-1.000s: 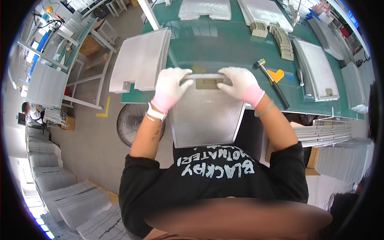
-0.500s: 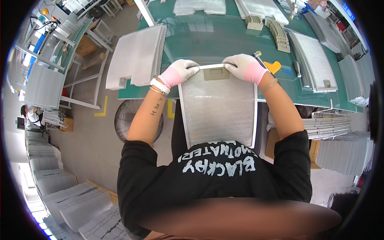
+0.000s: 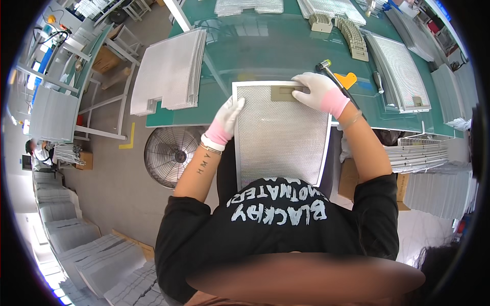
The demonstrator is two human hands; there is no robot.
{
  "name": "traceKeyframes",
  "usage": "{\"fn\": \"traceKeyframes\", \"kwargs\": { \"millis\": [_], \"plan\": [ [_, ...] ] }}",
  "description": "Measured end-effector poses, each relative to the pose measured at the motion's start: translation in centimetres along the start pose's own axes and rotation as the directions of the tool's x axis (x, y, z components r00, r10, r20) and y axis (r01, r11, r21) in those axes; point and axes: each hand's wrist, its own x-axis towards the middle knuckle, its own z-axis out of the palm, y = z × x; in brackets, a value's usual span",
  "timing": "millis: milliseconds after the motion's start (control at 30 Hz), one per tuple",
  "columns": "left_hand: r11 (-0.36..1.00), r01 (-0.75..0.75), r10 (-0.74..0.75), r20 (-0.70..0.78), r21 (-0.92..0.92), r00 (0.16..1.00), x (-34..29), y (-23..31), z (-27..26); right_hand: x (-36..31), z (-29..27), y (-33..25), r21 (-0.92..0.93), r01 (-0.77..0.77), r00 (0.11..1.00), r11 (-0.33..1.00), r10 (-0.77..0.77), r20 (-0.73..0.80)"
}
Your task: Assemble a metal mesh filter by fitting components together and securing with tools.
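Note:
A framed metal mesh filter panel (image 3: 282, 135) with a beige latch plate near its top edge leans between my body and the table's front edge. Gloved in white and pink, my left hand (image 3: 230, 116) grips the panel's left rim near the upper corner. My right hand (image 3: 319, 92), in a matching glove, has its fingers around the top edge by the latch plate. Just beyond the right hand lie a hammer (image 3: 334, 76) with a green-tipped head and a yellow-orange plastic tool (image 3: 346, 80). The panel's lower edge is hidden against my shirt.
On the green table (image 3: 245, 51) a stack of white mesh sheets (image 3: 166, 71) stands at left. Finished-looking panels (image 3: 400, 71), a screwdriver (image 3: 377, 81) and a row of beige latch plates (image 3: 351, 40) lie at right. A floor fan (image 3: 173, 155) stands below, left of my legs.
My left hand has shifted from the panel's top edge down to its left rim. My right hand stays near the top right, moved slightly right. The panel's upper left corner now shows.

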Motion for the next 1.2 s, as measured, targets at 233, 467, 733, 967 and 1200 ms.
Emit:
{"fn": "traceKeyframes", "kwargs": {
  "millis": [233, 467, 733, 967, 1200],
  "plan": [
    [0.997, -0.013, 0.011, -0.031, -0.073, 0.999, -0.7, 0.0, 1.9, -0.8, -0.5, -1.1, 0.003, -0.137, 0.991, 0.991, 0.137, -0.005],
    [0.997, 0.002, 0.006, -0.095, 0.078, 0.995, -2.1, 0.7, 3.7, -2.9, 1.6, -2.5, 0.169, -0.235, 0.934, 0.957, 0.27, -0.234],
    [0.99, -0.023, 0.035, -0.086, 0.137, 0.996, -2.6, 1.1, 3.9, -4.0, 1.8, -2.1, 0.117, -0.217, 0.913, 0.969, 0.244, -0.328],
    [0.994, -0.051, 0.061, -0.11, 0.095, 0.992, -5.4, 2.1, 3.3, -7.3, -1.2, -5.5, -0.131, -0.076, 0.873, 0.988, 0.003, -0.487],
    [0.993, -0.069, 0.067, 0.024, 0.096, 0.997, -9.6, 2.6, 2.7, -11.5, -3.3, -9.6, -0.249, -0.07, 0.799, 0.966, -0.095, -0.594]
  ]
}}
